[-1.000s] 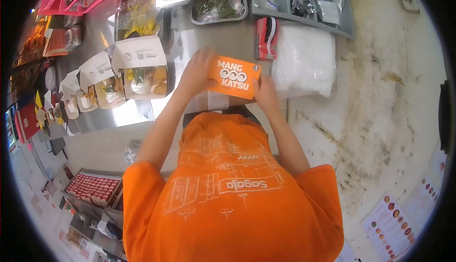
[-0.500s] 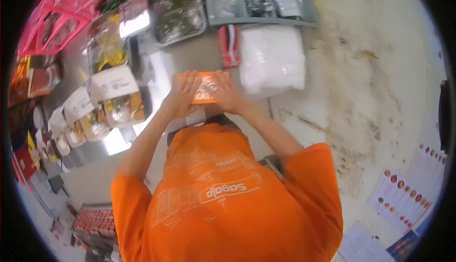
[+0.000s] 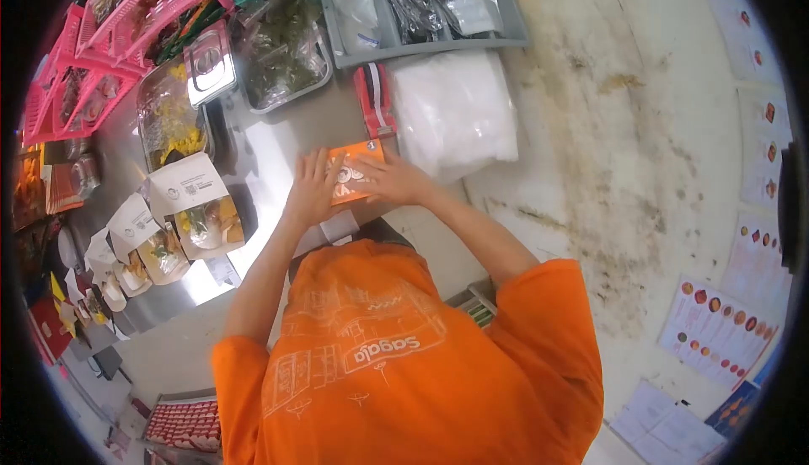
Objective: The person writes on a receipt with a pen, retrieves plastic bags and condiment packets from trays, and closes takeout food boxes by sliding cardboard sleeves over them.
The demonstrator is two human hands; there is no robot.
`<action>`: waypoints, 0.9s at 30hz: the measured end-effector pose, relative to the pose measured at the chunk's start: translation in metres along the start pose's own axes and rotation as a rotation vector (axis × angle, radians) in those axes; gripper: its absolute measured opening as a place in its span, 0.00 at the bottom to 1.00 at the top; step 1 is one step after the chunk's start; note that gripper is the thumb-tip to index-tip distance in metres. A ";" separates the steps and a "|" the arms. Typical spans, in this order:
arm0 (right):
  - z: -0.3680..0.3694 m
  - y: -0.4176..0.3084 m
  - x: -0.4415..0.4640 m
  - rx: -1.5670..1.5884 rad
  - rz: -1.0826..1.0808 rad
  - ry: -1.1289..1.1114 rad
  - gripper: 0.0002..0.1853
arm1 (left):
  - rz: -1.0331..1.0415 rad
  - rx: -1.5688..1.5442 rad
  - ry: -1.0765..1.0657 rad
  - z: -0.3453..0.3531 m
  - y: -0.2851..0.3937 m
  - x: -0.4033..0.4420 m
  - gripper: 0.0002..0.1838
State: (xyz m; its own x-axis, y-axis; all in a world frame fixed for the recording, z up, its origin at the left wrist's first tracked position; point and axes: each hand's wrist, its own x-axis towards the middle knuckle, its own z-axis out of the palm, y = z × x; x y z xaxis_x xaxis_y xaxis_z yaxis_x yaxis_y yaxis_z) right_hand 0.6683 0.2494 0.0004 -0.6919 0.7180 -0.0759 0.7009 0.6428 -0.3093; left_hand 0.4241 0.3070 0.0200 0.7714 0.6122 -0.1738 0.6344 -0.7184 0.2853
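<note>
An orange box (image 3: 350,180) with white lettering lies at the front edge of the steel counter (image 3: 268,138). My left hand (image 3: 313,189) rests on its left side, with the fingers stretched out. From the right, my right hand (image 3: 394,180) lies across the top of the box, fingers extended over the lettering. Both hands touch the box and partly cover it. Left of my hands stands an open food box (image 3: 202,221) with its lid up. A red and black packet (image 3: 375,101) lies beyond the box, next to a white plastic bundle (image 3: 455,111).
More open food boxes (image 3: 156,250) line the counter's left side. Behind are a tray of yellow food (image 3: 173,120), a tray of greens (image 3: 286,48), a metal lid (image 3: 209,62), pink baskets (image 3: 118,35) and a grey divided bin (image 3: 421,44). A stained wall (image 3: 607,145) rises at right.
Both hands have moved from the sides of the orange box onto its top. The view has shifted, so the counter items sit in different places in the frame.
</note>
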 end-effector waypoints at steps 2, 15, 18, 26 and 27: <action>-0.006 -0.007 -0.005 0.124 0.056 0.093 0.26 | -0.061 0.019 -0.007 0.000 0.011 0.004 0.60; 0.001 0.126 -0.125 0.180 1.126 0.342 0.15 | -0.217 0.133 0.060 0.000 -0.020 0.010 0.60; -0.009 0.132 -0.127 0.202 1.145 0.121 0.15 | -0.254 0.109 0.067 -0.003 -0.034 0.005 0.61; -0.029 0.140 -0.150 -0.096 0.854 0.298 0.10 | -0.535 0.101 0.211 0.011 -0.054 0.009 0.64; -0.040 0.139 -0.153 -0.104 0.782 0.359 0.11 | -0.546 0.095 0.239 0.013 -0.054 0.013 0.64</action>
State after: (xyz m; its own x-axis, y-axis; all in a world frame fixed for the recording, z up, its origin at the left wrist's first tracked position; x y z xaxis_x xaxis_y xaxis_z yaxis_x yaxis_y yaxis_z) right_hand 0.8782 0.2393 0.0069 0.0798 0.9937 0.0784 0.9770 -0.0624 -0.2038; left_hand 0.4006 0.3496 -0.0099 0.3077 0.9501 -0.0512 0.9457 -0.2994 0.1269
